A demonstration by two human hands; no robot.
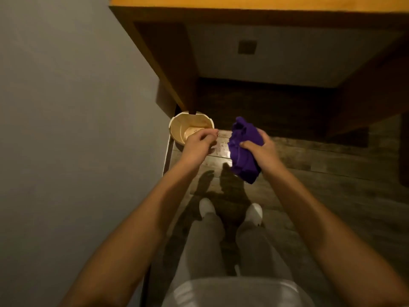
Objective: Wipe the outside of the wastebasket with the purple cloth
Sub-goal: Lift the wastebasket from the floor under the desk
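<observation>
A small round cream wastebasket stands on the floor in the corner between the wall and a desk leg, seen from above with its inside bare. My left hand hovers over its near rim, fingers loosely curled, holding nothing. My right hand grips a bunched purple cloth, which hangs down to the right of the basket and does not touch it.
A grey wall runs along the left. A wooden desk spans the top, its left leg right behind the basket. Dark wood floor lies below. My feet in white shoes stand just behind the hands.
</observation>
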